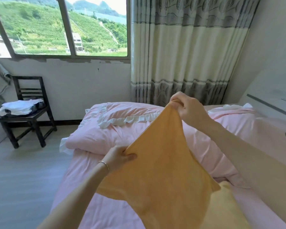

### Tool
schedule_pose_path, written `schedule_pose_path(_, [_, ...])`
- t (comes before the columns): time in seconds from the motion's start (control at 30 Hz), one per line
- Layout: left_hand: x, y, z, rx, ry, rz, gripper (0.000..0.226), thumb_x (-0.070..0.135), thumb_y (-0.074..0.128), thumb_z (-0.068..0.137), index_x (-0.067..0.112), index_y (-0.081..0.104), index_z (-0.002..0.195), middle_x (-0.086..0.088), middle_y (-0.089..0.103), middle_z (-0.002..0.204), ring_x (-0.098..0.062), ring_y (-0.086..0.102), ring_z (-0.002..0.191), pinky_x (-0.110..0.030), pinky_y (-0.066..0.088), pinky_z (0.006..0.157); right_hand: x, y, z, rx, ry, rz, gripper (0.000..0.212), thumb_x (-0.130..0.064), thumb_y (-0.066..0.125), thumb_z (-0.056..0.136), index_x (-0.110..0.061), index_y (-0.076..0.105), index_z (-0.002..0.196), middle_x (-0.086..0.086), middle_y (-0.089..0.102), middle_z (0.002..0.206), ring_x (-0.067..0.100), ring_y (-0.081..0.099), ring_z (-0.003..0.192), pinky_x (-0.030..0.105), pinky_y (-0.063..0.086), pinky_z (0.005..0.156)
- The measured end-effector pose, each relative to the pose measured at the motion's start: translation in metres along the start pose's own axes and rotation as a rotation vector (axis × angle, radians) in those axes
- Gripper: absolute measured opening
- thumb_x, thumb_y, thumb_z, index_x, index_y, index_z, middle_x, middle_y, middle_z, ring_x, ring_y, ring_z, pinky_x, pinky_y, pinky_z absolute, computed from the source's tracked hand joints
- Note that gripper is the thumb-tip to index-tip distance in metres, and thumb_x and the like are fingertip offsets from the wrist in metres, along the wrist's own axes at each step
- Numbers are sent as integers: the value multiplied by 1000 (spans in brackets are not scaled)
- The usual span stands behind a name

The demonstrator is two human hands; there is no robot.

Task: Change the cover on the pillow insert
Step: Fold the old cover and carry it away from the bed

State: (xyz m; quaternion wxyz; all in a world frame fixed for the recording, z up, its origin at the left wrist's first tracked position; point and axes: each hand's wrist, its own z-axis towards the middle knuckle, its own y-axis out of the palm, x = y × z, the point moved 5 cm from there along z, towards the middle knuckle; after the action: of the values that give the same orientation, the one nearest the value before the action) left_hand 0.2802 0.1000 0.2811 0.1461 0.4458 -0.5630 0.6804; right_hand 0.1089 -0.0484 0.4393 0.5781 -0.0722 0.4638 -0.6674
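Forearms reach in from the bottom edge, both bare, the left one wearing a thin bracelet (104, 164) at the wrist. Between them hangs the orange cover (158, 176), held up above the bed (96, 210) and spread in a rough diamond. Under its lower right edge, a paler yellow cushion (224, 210) lies on the pink sheet; whether this is the insert cannot be told.

The left hand (118, 157) has its grip clamped on the cover's left corner, thumb pressing the fabric against the curled fingers. The right hand (186, 107), higher and farther out, has its grip pinched shut on the top corner, the cloth bunched between its fingertips. The cover hangs limp and flat from these two points.

Beyond the cover, a pink pillow (116, 128) with a white ruffled trim lies across the bed, tilted. A second pink pillow (234, 119) lies to the right, partly hidden by the right arm.

On the floor to the left stands a dark wooden chair (27, 116) against the wall, with folded white and dark clothes (21, 107) stacked on its seat. Farther back, a window (59, 27) looks out on green hillsides and buildings, and a cream and grey leaf-patterned curtain (188, 50) hangs to its right.
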Motion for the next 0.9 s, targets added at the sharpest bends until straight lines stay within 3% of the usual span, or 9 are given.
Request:
schedule_pose_path(0.13, [-30,-33,-1,131,-127,296,43,36,60,84,17,42,51,3,43,53,-17,40,56,-28,31,56,48,-12,1,126,206,-64,9,-18,48,95,-14,56,95,-2,61,83,26,57,83,33,38,69])
schedule_pose_path(0.23, [-31,-52,3,170,-167,346,49,36,56,88,17,38,47,1,40,48,-17,38,53,-29,30,55,65,-8,-2,184,285,-125,14,-19,49,95,-8,58,95,4,57,95,28,54,88,33,37,71])
schedule_pose_path(0.3, [-18,-56,4,169,-215,185,43,32,53,91,13,47,53,-2,44,53,-16,40,51,-27,31,51,62,-1,-3,200,322,-119,13,-18,50,93,-8,58,90,5,56,98,24,52,85,30,36,71])
schedule_pose_path(0.43, [4,-56,4,253,-361,-499,24,20,54,92,1,61,80,-12,61,71,-10,60,50,-18,51,46,35,30,-6,38,276,51,9,-15,55,89,-16,59,81,-4,60,77,19,56,76,31,43,69])
schedule_pose_path(0.53, [15,-51,12,266,-410,-787,19,16,56,91,0,60,81,-21,65,88,-27,65,76,-39,58,70,3,62,-15,-94,214,381,10,-8,61,87,-14,65,80,-5,63,76,14,58,74,16,45,69])
schedule_pose_path(0.67, [43,-47,12,266,-434,-1150,17,11,51,94,-3,54,84,-18,59,83,-27,60,73,-30,56,45,-27,97,-30,-211,210,666,12,-15,54,93,-14,65,90,-4,64,82,6,59,76,14,47,72])
schedule_pose_path(0.77, [55,-49,10,257,-408,-1282,22,12,47,96,-5,54,83,-19,59,83,-26,59,74,-29,55,45,-41,113,-38,-291,135,697,14,-23,58,90,-22,57,104,-12,58,93,-2,55,86,7,43,75])
schedule_pose_path(0.9, [61,-55,3,160,-348,-1296,15,6,48,94,-4,57,88,-18,59,85,-26,60,78,-30,57,53,-34,114,-32,-209,115,619,15,-8,59,89,-19,57,99,-9,58,89,3,55,84,8,42,75])
